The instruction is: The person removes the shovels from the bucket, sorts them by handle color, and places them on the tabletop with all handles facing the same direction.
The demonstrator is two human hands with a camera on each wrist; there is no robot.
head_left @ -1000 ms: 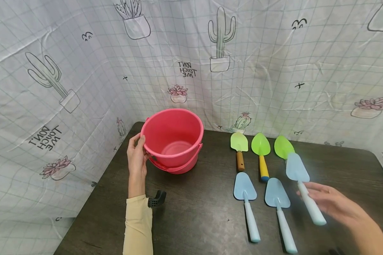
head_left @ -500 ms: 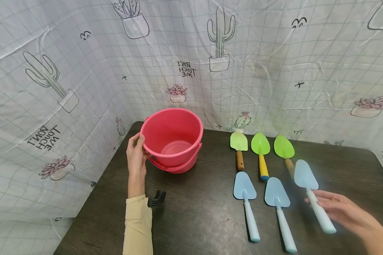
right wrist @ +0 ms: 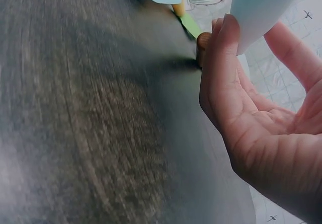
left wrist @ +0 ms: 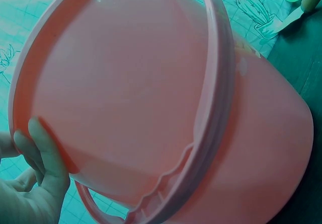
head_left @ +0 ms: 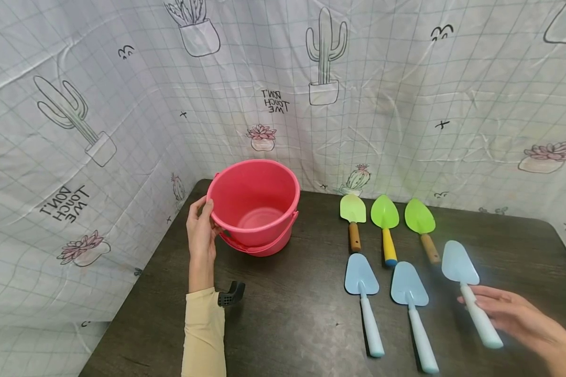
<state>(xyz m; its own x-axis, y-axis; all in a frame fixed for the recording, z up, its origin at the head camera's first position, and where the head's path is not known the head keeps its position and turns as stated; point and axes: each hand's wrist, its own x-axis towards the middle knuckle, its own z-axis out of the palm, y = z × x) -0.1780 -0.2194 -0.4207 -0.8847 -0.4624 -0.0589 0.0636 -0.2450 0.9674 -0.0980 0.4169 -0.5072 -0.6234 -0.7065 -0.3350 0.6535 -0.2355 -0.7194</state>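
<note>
My left hand [head_left: 200,230] grips the rim of a pink bucket [head_left: 259,207], which stands at the back left of the dark table. The left wrist view shows fingertips over the bucket's rim [left wrist: 17,78]; its bail handle hangs down. My right hand [head_left: 509,311] pinches the white handle of a light blue trowel [head_left: 459,264], its blade pointing away from me. Seen from the right wrist, the trowel's handle [right wrist: 261,17] sits between thumb and fingers, raised over the wood. To its left lie two matching blue trowels, one nearer the middle [head_left: 363,277] and one [head_left: 409,285] beside it.
Behind the blue trowels lie three green-bladed hand trowels: a brown-handled one [head_left: 354,209], a yellow-handled one [head_left: 385,212] and another brown-handled one [head_left: 420,217]. A cactus-print sheet [head_left: 382,94] hangs along the table's back and left sides.
My right hand has moved right and slightly toward me with the blue trowel, uncovering the handle of the rightmost green trowel. The left hand and the bucket have stayed put.
</note>
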